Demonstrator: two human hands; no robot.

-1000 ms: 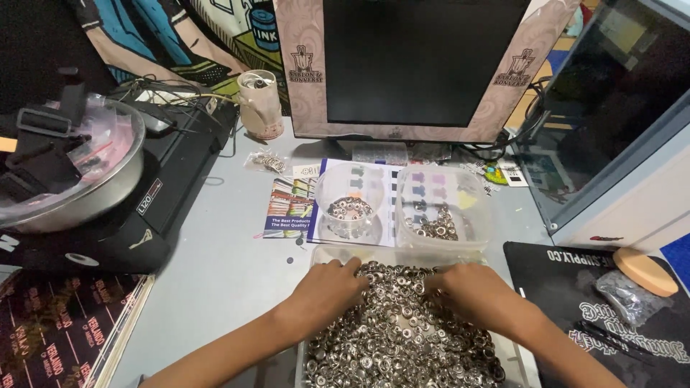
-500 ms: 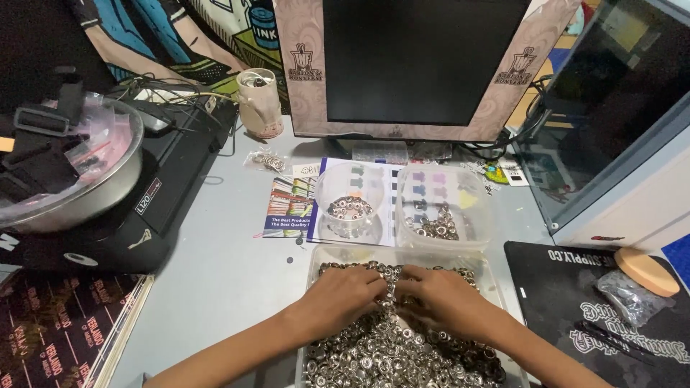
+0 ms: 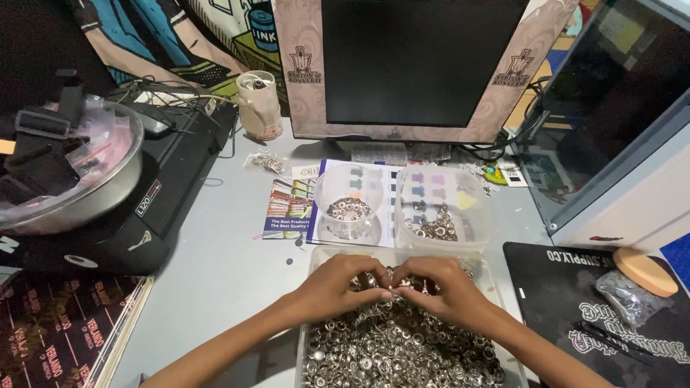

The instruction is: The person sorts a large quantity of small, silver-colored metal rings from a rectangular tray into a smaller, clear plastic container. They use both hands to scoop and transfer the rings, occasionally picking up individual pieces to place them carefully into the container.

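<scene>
Left hand [image 3: 338, 284] and right hand [image 3: 440, 286] meet fingertip to fingertip over the far end of a heap of small silver metal rings [image 3: 399, 345]. Both hands are curled narrow, fingers pinched on pieces from the heap at the point where they touch; which pieces each holds cannot be told. The rings fill a clear rectangular plastic tray [image 3: 307, 316] at the near middle of the pale grey tabletop [image 3: 215, 266].

Just beyond the tray stand two clear plastic tubs side by side. The left tub [image 3: 350, 208] holds a small cluster of rings; the right tub [image 3: 442, 212] holds a looser scatter. Both rest on a printed colour-sample sheet [image 3: 291, 208].

Farther back stands a dark monitor with a patterned beige frame [image 3: 410, 68]. A pale cup [image 3: 259, 104] stands to its left. On the far left a clear round dome [image 3: 68, 165] sits on a black machine [image 3: 165, 187]. A black printed mat [image 3: 575, 294] lies at the near right, bearing a tan round disc [image 3: 645, 271].
</scene>
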